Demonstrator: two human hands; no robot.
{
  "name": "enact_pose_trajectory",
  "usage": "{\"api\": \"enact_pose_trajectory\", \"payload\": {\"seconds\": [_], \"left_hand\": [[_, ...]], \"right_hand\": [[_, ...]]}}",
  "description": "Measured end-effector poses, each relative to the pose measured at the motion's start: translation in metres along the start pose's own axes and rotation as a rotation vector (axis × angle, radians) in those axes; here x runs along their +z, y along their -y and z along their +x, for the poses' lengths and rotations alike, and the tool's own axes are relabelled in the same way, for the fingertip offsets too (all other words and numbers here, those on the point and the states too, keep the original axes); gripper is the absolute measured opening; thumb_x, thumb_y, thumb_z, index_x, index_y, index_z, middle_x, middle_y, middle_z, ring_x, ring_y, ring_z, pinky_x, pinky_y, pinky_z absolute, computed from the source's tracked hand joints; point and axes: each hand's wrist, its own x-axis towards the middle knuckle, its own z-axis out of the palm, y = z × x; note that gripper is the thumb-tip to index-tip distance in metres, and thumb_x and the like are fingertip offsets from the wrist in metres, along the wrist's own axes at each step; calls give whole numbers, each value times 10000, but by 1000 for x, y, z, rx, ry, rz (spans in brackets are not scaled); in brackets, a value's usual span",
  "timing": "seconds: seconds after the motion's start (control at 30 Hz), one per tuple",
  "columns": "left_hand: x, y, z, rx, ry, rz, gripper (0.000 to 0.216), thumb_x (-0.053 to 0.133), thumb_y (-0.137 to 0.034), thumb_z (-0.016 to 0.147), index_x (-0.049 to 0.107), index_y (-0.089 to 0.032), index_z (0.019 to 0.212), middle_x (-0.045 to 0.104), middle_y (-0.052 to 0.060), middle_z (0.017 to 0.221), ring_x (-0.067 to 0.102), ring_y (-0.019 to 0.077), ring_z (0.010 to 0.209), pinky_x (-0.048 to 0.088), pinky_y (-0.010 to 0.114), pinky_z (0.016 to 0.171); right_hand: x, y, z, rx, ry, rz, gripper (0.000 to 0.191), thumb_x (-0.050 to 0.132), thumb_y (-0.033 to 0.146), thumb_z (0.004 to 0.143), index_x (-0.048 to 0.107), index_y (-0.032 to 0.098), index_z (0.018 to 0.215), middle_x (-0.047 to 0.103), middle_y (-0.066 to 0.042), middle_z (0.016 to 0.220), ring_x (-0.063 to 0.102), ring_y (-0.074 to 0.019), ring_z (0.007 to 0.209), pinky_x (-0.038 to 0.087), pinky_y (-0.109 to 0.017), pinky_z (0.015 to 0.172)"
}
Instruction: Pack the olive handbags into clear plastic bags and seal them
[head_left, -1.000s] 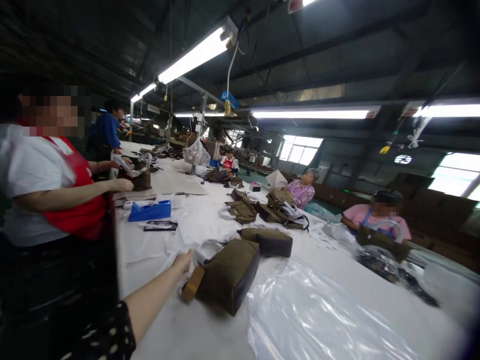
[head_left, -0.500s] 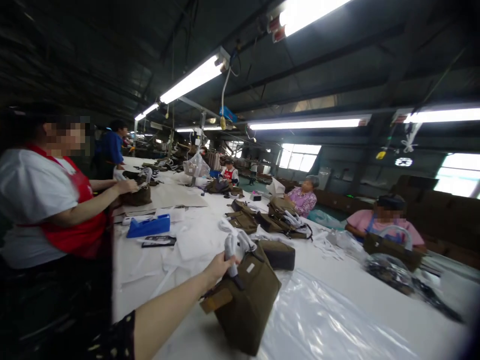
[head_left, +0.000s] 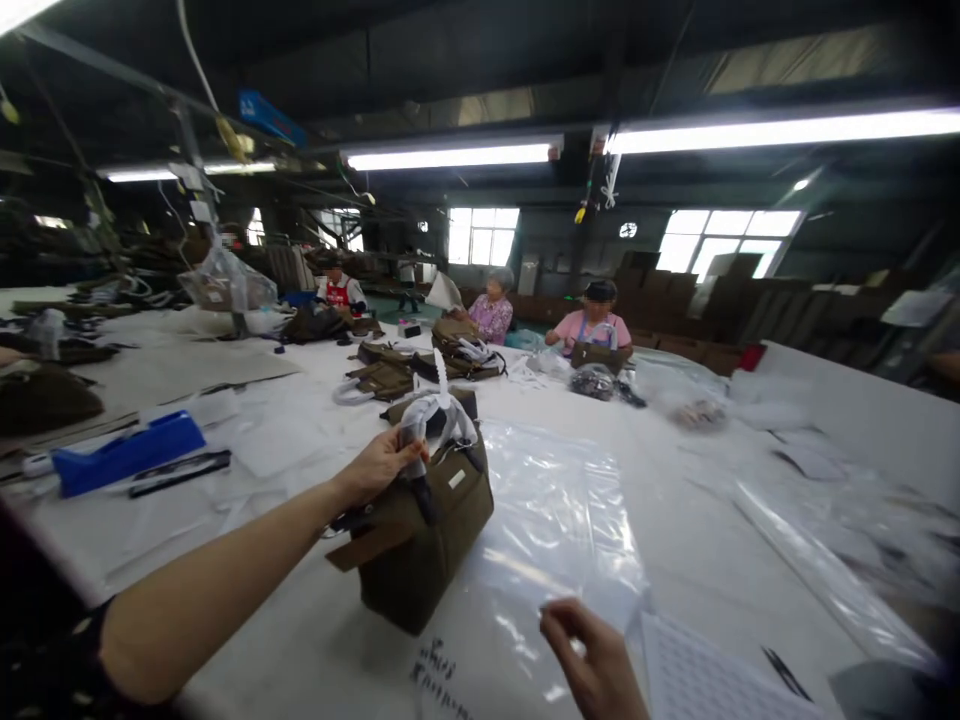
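Observation:
My left hand (head_left: 382, 465) is closed around the white-wrapped handle (head_left: 441, 412) of an olive-brown handbag (head_left: 431, 530). The bag is slightly tilted, with a brown flap-like piece (head_left: 371, 545) sticking out at its lower left and a small white label on its upper part. To its right a large clear plastic bag (head_left: 555, 490) lies flat on the table, with dark printing near its front end. Over that plastic's near right part is my right hand (head_left: 592, 655), thumb and fingers curled together. Whether anything is between those fingertips I cannot make out.
A blue tape dispenser (head_left: 127, 452) and a black flat item (head_left: 180, 472) lie at left on the white table (head_left: 300, 590). More handbags (head_left: 386, 372) are piled behind mine. Several people sit across. At right are a white patterned panel (head_left: 705, 670), tweezers-like tool (head_left: 785, 672) and clear plastic (head_left: 832, 560).
The view has swung to the right, and the co-worker in the red apron has left it. My right hand has come into sight. My left hand still holds the handbag.

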Motion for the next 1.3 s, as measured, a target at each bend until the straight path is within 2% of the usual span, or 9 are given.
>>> {"api": "enact_pose_trajectory", "payload": {"seconds": [0.33,0.47,0.57,0.63,0.73,0.83,0.97,1.17,1.3], "left_hand": [[59,4,-55,-82,330,55,271,660,-362,722,607,-147,879,599,7,740,521,146,671,414,253,628],[66,8,-65,-26,183,74,237,610,-355,751,581,-149,864,577,-6,727,509,137,668,407,249,638],[76,9,-65,-43,52,1,250,612,-384,748,547,-148,803,543,-22,675,475,112,611,388,224,585],[84,6,-64,-46,2,-79,283,615,-411,749,535,-149,820,549,-20,692,481,106,613,393,214,579],[92,-10,-65,-47,14,-127,319,630,-433,748,546,-146,860,563,-14,711,500,104,614,405,206,563],[90,-29,-73,-48,42,-70,365,679,-441,705,586,-136,884,601,5,728,541,130,639,425,214,554],[85,-35,-89,-64,-54,-78,386,680,-444,708,606,-148,944,648,35,854,590,158,731,467,226,605],[101,-17,-120,-71,-237,-170,332,670,-427,731,569,-207,958,628,15,944,601,167,827,501,251,715],[115,-21,-155,15,-21,-77,414,559,-489,793,520,-226,1111,609,80,1119,590,251,1015,501,341,875]], "right_hand": [[63,83,121,255,384,685,716,213,746,805,571,159,1004,652,-115,916,626,-225,862,503,-357,741],[51,65,73,61,197,370,637,449,680,774,507,159,1135,590,-131,1080,558,-269,1012,466,-424,859],[54,37,5,-138,-29,18,860,753,466,612,340,182,1310,444,-135,1283,405,-308,1202,338,-472,1024],[66,22,-32,-175,-37,-83,1026,810,337,536,233,192,1372,365,-141,1348,323,-325,1264,295,-496,1058],[77,12,-53,-183,-80,-84,942,742,171,574,240,210,1370,388,-126,1333,351,-301,1254,317,-487,1054],[63,7,-46,-153,-26,88,692,660,122,634,400,231,1266,539,-78,1193,510,-242,1112,427,-425,970],[29,-8,-35,88,104,394,228,654,283,738,584,186,933,665,-27,792,624,-173,698,519,-316,634],[-11,-33,-5,239,418,612,370,737,355,688,588,185,980,626,8,744,556,-104,629,406,-213,550],[-33,-38,27,239,715,400,378,707,436,693,627,167,945,585,11,719,521,-105,611,411,-238,571]]}}
